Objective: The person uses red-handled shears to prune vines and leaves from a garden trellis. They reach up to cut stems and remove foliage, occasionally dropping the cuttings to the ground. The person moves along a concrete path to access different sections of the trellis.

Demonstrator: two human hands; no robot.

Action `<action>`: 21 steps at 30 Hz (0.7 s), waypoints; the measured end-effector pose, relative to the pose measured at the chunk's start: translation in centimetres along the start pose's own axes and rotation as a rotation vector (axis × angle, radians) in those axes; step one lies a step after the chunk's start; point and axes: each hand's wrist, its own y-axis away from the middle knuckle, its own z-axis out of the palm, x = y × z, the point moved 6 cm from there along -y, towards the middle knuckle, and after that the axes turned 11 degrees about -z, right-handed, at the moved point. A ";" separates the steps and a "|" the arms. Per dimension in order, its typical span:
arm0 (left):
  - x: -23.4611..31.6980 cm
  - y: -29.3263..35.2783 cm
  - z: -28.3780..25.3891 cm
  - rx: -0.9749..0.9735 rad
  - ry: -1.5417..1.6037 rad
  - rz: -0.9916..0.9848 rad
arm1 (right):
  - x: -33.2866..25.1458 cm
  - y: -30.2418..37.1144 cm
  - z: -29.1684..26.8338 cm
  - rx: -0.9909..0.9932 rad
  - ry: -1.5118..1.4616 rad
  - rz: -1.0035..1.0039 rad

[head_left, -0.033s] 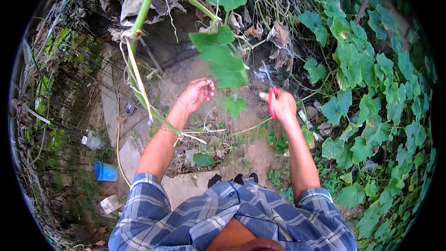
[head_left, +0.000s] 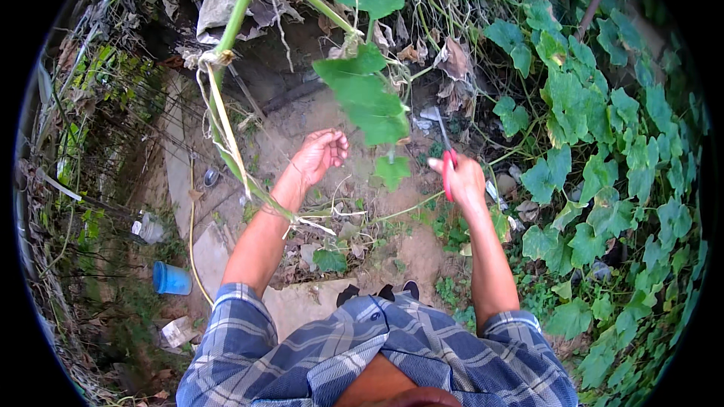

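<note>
A pair of scissors (head_left: 449,173) with red handles is gripped in my right hand (head_left: 469,180), its blades pointing away from me. My left hand (head_left: 323,156) has its fingers curled in; whatever they may hold is hidden. Between my hands a large green leaf (head_left: 367,98) hangs from a vine, with a smaller leaf (head_left: 392,171) just below it. The scissor blades are apart from both leaves. A thick green vine stem (head_left: 240,11) with dry tendrils comes down on the left and passes over my left forearm.
Dense leafy vines (head_left: 573,105) fill the right side. Dry, withered leaves (head_left: 452,60) hang at the far side. A blue bucket (head_left: 173,279) and a yellowish hose (head_left: 193,241) lie at left, near paving slabs (head_left: 309,298). Another thin stem (head_left: 411,209) crosses low between my forearms.
My right hand and the scissors have shifted slightly right and nearer to me. The hanging leaves have swung a little to the right. My left hand stays almost in place.
</note>
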 end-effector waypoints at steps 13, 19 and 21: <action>-12.6 13.1 -11.4 0.352 0.658 0.063 | 28.5 30.8 5.8 -0.210 0.324 0.805; -27.1 20.9 -21.0 0.559 1.007 -0.110 | 26.2 33.4 9.8 -0.395 0.291 0.875; -30.7 24.1 -23.2 0.694 1.052 -0.147 | 24.3 32.4 11.5 -0.431 0.306 0.773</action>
